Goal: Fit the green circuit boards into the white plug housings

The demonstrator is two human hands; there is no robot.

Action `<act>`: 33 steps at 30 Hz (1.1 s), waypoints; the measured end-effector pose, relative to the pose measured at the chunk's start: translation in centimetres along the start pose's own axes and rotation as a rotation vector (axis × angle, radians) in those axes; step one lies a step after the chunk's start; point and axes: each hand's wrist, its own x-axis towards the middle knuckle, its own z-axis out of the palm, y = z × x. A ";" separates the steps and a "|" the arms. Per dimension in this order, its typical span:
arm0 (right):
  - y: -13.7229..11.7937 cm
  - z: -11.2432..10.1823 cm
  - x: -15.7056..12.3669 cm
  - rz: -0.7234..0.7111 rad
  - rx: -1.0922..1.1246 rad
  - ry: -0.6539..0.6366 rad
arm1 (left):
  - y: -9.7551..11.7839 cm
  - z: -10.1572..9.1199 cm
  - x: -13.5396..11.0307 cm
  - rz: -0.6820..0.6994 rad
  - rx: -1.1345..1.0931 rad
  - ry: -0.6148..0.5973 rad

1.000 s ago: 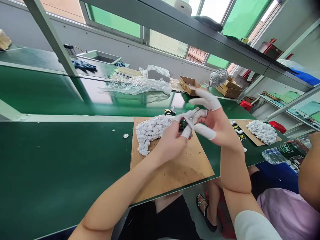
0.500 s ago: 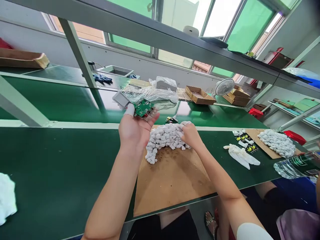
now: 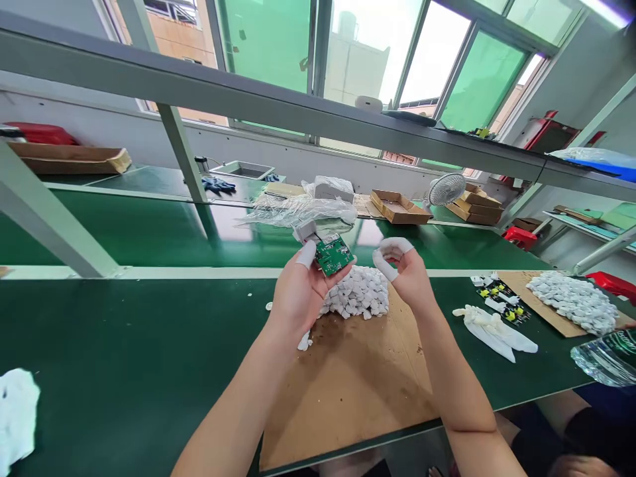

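My left hand [image 3: 301, 288] grips a green circuit board [image 3: 334, 254] with a pale grey block [image 3: 305, 232] at its upper left end. A white finger cot covers the left thumb. To the right, my right hand [image 3: 408, 273] is raised in a pinch, with white cots on its thumb and finger. Whatever its fingertips may hold is hidden or too small to make out. Below and between the hands lies a pile of small white lumps [image 3: 360, 295]. The pile rests on a brown cardboard sheet [image 3: 358, 391], partly covered by my left hand.
At right lie white gloves [image 3: 497, 331], several black-and-yellow boards [image 3: 501, 298], a second heap of white lumps [image 3: 571, 301] and a clear bottle [image 3: 606, 361]. Behind are plastic wrap [image 3: 308, 211], an open carton [image 3: 400, 207] and a fan [image 3: 446, 190]. A shelf beam [image 3: 278, 103] crosses above.
My right hand has lifted off the white pile, fingers pinched, and now hangs right of the board. My left hand has shifted right with the circuit board. The camera view has tilted up.
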 end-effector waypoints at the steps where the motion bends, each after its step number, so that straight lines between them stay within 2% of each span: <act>1: -1.6 -0.5 -0.4 -0.079 0.040 0.037 | -0.4 0.0 -0.2 0.004 0.036 -0.006; 3: -4.5 -0.9 -1.3 -0.363 0.073 0.142 | -1.2 0.0 -0.8 0.027 0.110 -0.028; 5: -6.2 -0.5 -2.1 -0.565 -0.008 0.202 | -2.0 -0.2 -1.3 0.061 0.171 -0.041; 8: -6.7 0.5 -2.7 -0.660 -0.059 0.244 | -3.1 -0.9 -2.0 0.101 0.245 -0.017; 11: -6.4 0.7 -3.1 -0.591 0.028 0.289 | -3.8 -1.4 -2.7 0.160 0.337 -0.024; 13: -6.6 0.4 -3.5 -0.415 0.131 0.267 | -3.9 -1.7 -3.2 0.227 0.394 -0.053; 14: -6.8 0.2 -3.7 -0.306 0.198 0.205 | -3.9 -1.9 -3.4 0.256 0.421 -0.062; 16: -7.3 0.0 -4.1 -0.118 0.339 0.000 | -3.9 -2.3 -3.8 0.298 0.477 -0.068; 18: -7.7 0.0 -4.5 -0.018 0.466 -0.162 | -4.1 -2.8 -4.0 0.322 0.524 -0.072; 20: -8.0 0.1 -4.8 0.016 0.537 -0.183 | -4.5 -3.2 -4.2 0.353 0.546 -0.080; 24: -8.4 0.1 -5.1 0.008 0.549 -0.115 | -4.9 -3.3 -4.6 0.390 0.543 -0.137; 29: -8.4 0.1 -5.1 -0.004 0.461 -0.016 | -3.1 -1.5 -4.6 0.312 0.601 -0.359; 33: -8.1 -0.1 -5.1 0.006 0.445 -0.076 | -2.2 -0.9 -4.3 0.302 0.570 -0.398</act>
